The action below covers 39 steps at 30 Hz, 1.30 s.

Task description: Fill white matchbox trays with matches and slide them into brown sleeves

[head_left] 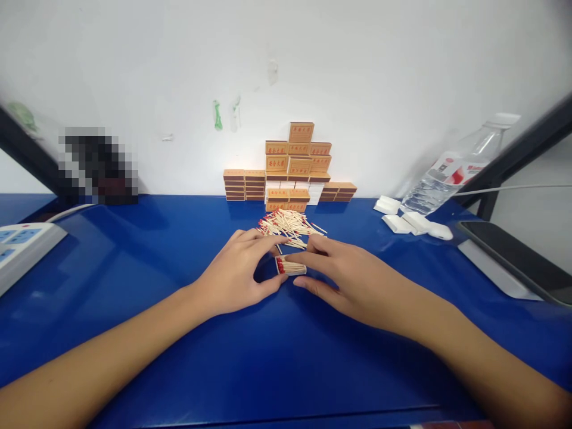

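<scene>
A small white matchbox tray (298, 273) lies on the blue table in front of me, filled with red-tipped matches (291, 266). My left hand (236, 268) grips its left end, the thumb at the near edge and fingers at the far edge. Over the tray's right end reaches my right hand (353, 271), its index finger resting on the matches and its thumb held apart at the near side. Its other fingers are bent and partly hidden. Just beyond both hands spreads a loose pile of matches (290, 223), heads mostly pointing left.
Stacked matchboxes (300, 149) stand against the white wall, with white trays (315, 193) among them. Right are white blocks (397, 224), a tilted water bottle (451, 170) and a dark phone (513, 253) on a white support. A power strip (27, 247) lies left.
</scene>
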Available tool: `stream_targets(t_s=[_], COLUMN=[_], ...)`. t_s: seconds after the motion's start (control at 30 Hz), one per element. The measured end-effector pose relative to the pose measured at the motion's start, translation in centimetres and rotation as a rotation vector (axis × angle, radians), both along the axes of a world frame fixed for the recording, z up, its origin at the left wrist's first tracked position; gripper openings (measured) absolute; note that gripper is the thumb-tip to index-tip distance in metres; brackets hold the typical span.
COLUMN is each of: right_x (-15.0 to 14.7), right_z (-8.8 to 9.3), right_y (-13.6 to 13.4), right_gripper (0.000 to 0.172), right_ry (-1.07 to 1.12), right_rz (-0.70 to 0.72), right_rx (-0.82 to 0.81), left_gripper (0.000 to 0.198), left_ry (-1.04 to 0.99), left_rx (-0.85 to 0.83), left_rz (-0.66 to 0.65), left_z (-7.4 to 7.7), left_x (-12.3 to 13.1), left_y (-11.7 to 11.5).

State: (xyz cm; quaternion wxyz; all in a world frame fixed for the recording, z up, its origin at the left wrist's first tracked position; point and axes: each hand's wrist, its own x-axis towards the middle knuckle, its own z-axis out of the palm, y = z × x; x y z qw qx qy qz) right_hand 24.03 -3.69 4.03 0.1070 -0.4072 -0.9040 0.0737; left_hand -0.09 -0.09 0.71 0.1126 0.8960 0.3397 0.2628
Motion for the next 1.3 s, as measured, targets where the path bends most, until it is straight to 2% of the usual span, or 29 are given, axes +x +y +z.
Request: stream_targets(t_s=[0.17,0.47,0.9,1.07,1.17,1.3], right_x=[-0.2,0.5,0.8,1.4,1.2,0.7], right_z=[0.1,0.4,0.1,-1.2,-2.5,-3.4], right_y=[0.0,0.5,1.1,3.1,4.5,5.4], right_gripper=[0.027,0.028,0.027,0.017,0.011,0.013], right_ry=[0.010,0.034,0.043,0.182,0.234,0.237], right_rz=[0.030,0.004,-0.027,-0.194,-0.233,-0.246], right_rx=[-0.065,-0.077,-0.004,0.117,0.089,0.023], left_gripper=[0.052,0.052,0.051,0.051,0.051,0.048], left_ry=[-0.001,0.003,0.011,0.004,0.005,0.008], left_rx=[0.009,0.004,0.000,-0.009,-0.014,-0.012], left_rz=[-0.004,-0.002,0.005,-0.013,-0.039,-0.045], left_z=[-0.1,-0.1,0.0,0.0,0.1,0.1], left_x=[0.0,-0.1,0.0,0.0,0.0,-0.1], left_y=[0.2,0.1,0.1,0.0,0.0,0.0])
